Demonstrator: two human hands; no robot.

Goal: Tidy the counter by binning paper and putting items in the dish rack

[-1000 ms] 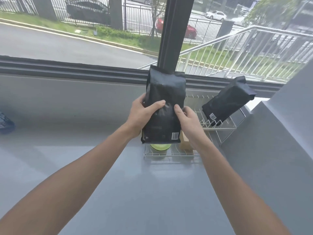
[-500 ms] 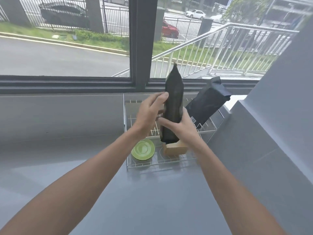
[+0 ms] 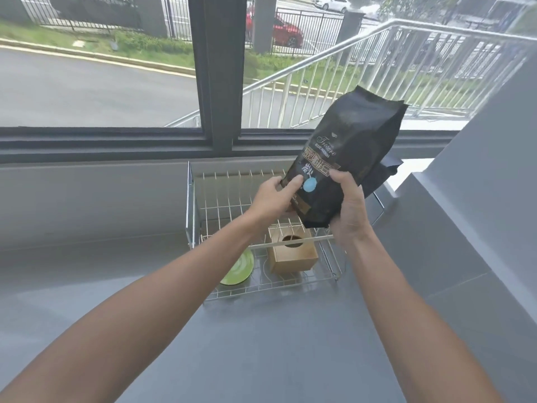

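Note:
I hold a black coffee bag (image 3: 353, 146) with gold print and a blue dot, tilted to the right above the wire dish rack (image 3: 191, 205). My left hand (image 3: 274, 197) grips its lower left edge, thumb on the front. My right hand (image 3: 347, 207) holds its bottom right corner. Behind it a second black bag (image 3: 383, 175) leans in the rack's far right corner, mostly hidden. Inside the rack stand a brown cardboard box (image 3: 292, 254) with a round hole and a green saucer (image 3: 239, 269) leaning at the front left.
The rack sits on a grey counter (image 3: 261, 344) under a dark-framed window (image 3: 215, 82). A grey slanted wall (image 3: 465, 228) closes the right side next to the rack. A grey backsplash (image 3: 87, 199) runs along the rear.
The bag has turned from edge-on to front-facing and tipped right, over the rack's right half. Both hands shifted right with it; the view moved closer to the rack.

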